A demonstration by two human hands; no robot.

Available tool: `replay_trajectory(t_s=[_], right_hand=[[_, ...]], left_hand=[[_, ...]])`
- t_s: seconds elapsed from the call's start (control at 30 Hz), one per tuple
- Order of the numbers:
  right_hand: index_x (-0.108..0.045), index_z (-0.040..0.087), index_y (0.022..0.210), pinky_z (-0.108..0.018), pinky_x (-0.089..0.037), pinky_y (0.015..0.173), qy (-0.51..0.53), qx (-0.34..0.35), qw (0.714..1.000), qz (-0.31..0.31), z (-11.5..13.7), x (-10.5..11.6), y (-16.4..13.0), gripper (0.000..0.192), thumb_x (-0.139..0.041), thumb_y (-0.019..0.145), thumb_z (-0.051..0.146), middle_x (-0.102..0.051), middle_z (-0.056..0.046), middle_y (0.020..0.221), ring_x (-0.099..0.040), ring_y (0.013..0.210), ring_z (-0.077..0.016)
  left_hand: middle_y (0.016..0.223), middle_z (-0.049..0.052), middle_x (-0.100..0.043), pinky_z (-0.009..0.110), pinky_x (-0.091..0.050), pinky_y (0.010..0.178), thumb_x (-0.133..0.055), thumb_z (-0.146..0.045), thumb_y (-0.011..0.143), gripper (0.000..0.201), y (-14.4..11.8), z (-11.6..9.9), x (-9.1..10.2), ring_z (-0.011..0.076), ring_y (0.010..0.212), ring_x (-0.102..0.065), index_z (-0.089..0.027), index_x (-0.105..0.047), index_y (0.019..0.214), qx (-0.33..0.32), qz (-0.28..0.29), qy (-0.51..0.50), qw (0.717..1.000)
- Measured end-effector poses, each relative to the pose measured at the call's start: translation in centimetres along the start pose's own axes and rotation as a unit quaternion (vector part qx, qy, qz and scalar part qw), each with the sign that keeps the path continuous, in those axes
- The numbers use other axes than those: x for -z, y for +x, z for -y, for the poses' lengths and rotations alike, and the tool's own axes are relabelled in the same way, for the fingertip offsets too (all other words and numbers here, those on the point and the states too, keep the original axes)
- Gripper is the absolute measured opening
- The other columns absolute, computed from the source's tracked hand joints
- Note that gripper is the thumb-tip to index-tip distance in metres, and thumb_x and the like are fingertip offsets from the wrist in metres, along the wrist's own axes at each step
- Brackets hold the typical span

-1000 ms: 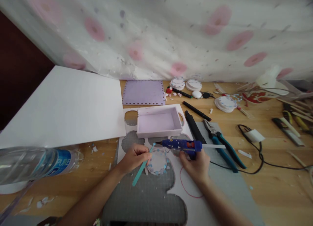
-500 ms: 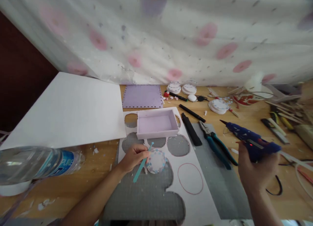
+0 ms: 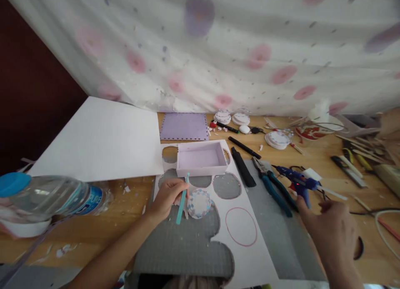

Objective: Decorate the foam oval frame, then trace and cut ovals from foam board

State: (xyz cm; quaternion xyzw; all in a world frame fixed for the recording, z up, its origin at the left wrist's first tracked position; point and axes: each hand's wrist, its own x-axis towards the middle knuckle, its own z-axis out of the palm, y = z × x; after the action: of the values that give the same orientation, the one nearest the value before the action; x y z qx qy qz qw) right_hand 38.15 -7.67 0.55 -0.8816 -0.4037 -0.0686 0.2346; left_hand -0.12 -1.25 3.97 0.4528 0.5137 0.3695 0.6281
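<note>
My left hand (image 3: 171, 198) is closed, pinching a slim teal plastic stick (image 3: 182, 203) between thumb and fingers. Just right of it, a white foam disc (image 3: 199, 204) edged with pastel dots lies over the grey cutting mat (image 3: 184, 247). On the right, a blue glue gun (image 3: 298, 178) with a small red light rests on the table, a clear glue stick poking from its back. My right hand (image 3: 331, 228) is behind its handle with thumb and fingers apart, the thumb close to the handle's end; whether they touch I cannot tell.
A lilac open box (image 3: 201, 156) stands on a white foam sheet (image 3: 243, 255) with round cutouts. Pliers (image 3: 276, 189) and a black cutter (image 3: 243, 167) lie right of it. A water bottle (image 3: 59, 195) lies at left, below a large white board (image 3: 106, 143).
The glue gun has gone from my right hand's grasp down onto the table, and the hand has drawn back from it. The teal stick stands more upright in my left hand.
</note>
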Motion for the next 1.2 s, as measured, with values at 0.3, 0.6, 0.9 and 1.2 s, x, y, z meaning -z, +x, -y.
replay_trajectory(t_s=[0.3, 0.6, 0.9, 1.2], right_hand=[[-0.044, 0.024, 0.086, -0.029, -0.043, 0.053, 0.283, 0.472, 0.834, 0.039, 9.9, 1.1, -7.2, 0.021, -0.064, 0.079, 0.025, -0.059, 0.0, 0.069, -0.055, 0.06, -0.0161], [-0.044, 0.023, 0.084, -0.031, -0.037, 0.056, 0.294, 0.68, 0.672, 0.015, 18.1, -1.0, -7.1, 0.016, -0.039, 0.087, 0.008, -0.054, -0.001, 0.066, -0.046, 0.06, -0.0178], [-0.031, 0.024, 0.07, -0.028, -0.028, 0.052, 0.43, 0.551, 0.706, 0.11, 16.6, -2.1, -7.4, 0.028, -0.048, 0.077, 0.002, -0.037, 0.005, 0.058, -0.038, 0.055, -0.0145], [-0.031, 0.026, 0.086, -0.024, -0.035, 0.052, 0.63, 0.22, 0.736, 0.119, 15.7, -3.3, -8.3, 0.019, -0.05, 0.092, 0.024, -0.035, 0.006, 0.068, -0.039, 0.057, -0.012]], left_hand=[[0.035, -0.004, -0.037, 0.023, -0.019, 0.041, -0.057, -0.035, 0.069, 0.032, -0.7, -1.9, -3.7, 0.0051, 0.036, -0.025, -0.014, -0.061, 0.046, 0.01, -0.042, -0.002, 0.999], [0.045, -0.006, -0.025, 0.023, -0.018, 0.044, -0.05, -0.032, 0.071, 0.037, -0.2, -2.5, -5.3, 0.0071, 0.046, -0.025, -0.019, -0.03, 0.043, -0.075, -0.048, 0.143, 0.986], [0.055, 0.0, -0.051, 0.025, -0.034, 0.055, -0.046, -0.03, 0.087, 0.035, -0.7, -2.1, -4.5, 0.0135, 0.056, -0.048, -0.017, -0.053, 0.056, -0.196, -0.07, 0.347, 0.914], [0.109, 0.015, -0.062, 0.048, -0.045, 0.09, -0.078, -0.044, 0.064, 0.059, -2.6, 1.5, -3.7, 0.0344, 0.103, -0.057, -0.017, -0.056, 0.111, -0.294, -0.086, 0.468, 0.829]])
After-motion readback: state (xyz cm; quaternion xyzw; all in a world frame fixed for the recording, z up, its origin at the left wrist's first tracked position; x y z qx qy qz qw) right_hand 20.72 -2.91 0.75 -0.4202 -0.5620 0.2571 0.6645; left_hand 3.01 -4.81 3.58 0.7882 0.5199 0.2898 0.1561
